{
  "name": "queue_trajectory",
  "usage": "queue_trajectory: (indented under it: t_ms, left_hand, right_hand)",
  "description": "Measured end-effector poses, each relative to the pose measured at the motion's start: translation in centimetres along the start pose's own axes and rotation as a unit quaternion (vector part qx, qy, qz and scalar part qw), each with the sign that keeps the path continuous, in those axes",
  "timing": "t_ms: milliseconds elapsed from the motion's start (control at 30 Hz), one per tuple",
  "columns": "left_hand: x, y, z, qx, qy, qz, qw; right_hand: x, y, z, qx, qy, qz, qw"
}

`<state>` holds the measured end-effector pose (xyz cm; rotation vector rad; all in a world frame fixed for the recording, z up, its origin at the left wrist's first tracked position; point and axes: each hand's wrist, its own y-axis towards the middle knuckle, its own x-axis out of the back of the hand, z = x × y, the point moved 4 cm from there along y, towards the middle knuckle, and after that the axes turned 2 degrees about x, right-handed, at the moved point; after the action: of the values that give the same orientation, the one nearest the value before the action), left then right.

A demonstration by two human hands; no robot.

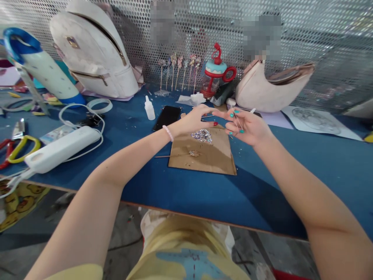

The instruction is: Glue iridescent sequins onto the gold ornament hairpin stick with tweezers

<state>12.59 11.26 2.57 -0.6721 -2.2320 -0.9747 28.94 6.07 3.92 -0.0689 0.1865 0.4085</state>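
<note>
Above the back edge of a brown cardboard sheet, my left hand reaches right with its fingers apart, one fingertip close to my right hand. My right hand has its fingers bent round a thin stick. A small pile of shiny coloured pieces lies on the cardboard. Nearer me, a decorated stick lies across the left edge of the cardboard. Behind my left wrist are a black phone and a small white bottle.
Several decorated sticks stand upright at the back beside a red and blue cup. A white backpack, a power strip and scissors are at the left. A cream handbag and printed paper are at the right.
</note>
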Motion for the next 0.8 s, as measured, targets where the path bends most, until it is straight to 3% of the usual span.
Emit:
queue_trajectory:
  t_ms: [200, 367, 633, 800]
  left_hand:
    - [0.2, 0.0, -0.2, -0.016, -0.060, -0.037, 0.997]
    - [1.0, 0.2, 0.8, 0.023, -0.084, -0.034, 0.996]
    - [2.1, -0.1, 3.3, 0.109, -0.150, -0.027, 0.982]
    - [1.8, -0.2, 3.4, 0.137, -0.249, 0.008, 0.959]
  right_hand:
    - [-1.8, -0.5, 0.1, -0.007, 0.006, 0.022, 1.000]
    - [-0.8, -0.3, 0.4, 0.025, -0.001, 0.011, 1.000]
    - [1.1, 0.1, 0.4, 0.059, -0.034, -0.074, 0.995]
    - [1.3, 0.2, 0.4, 0.077, -0.088, -0.086, 0.989]
